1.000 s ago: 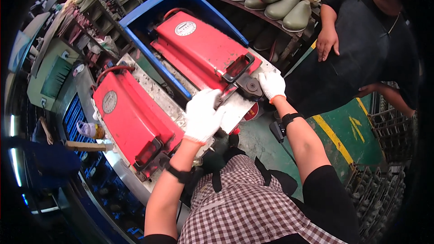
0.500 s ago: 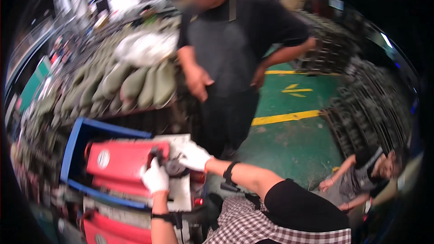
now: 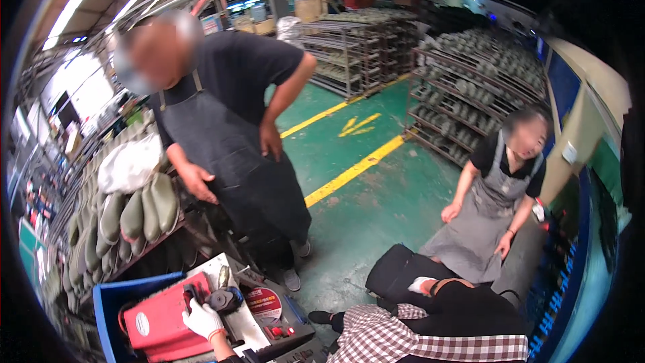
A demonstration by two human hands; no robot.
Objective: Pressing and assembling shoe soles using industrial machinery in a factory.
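Note:
My left hand (image 3: 203, 320), in a white knit glove, is at a red machine (image 3: 161, 316) and its fingers close round a dark upright fitting (image 3: 195, 292) on its top. Just right of the fingers sits a black round knob-like part (image 3: 225, 300). My right hand (image 3: 422, 286), gloved in white too, lies on my dark-clothed thigh with nothing visible in it. Its fingers appear laid out, though small in view. A checked brown-and-white cloth (image 3: 383, 336) covers part of my lap.
A blue bin (image 3: 107, 309) surrounds the machine. A person in a dark apron (image 3: 222, 134) stands ahead; another in a grey apron (image 3: 480, 222) sits at right. Green shoe-shaped pieces (image 3: 141, 212) fill a rack at left. More loaded racks (image 3: 463, 101) stand beyond yellow floor lines (image 3: 363, 168).
My right hand has left the machine and moved right to my thigh. The left hand stays at the machine. The view has swung to the right.

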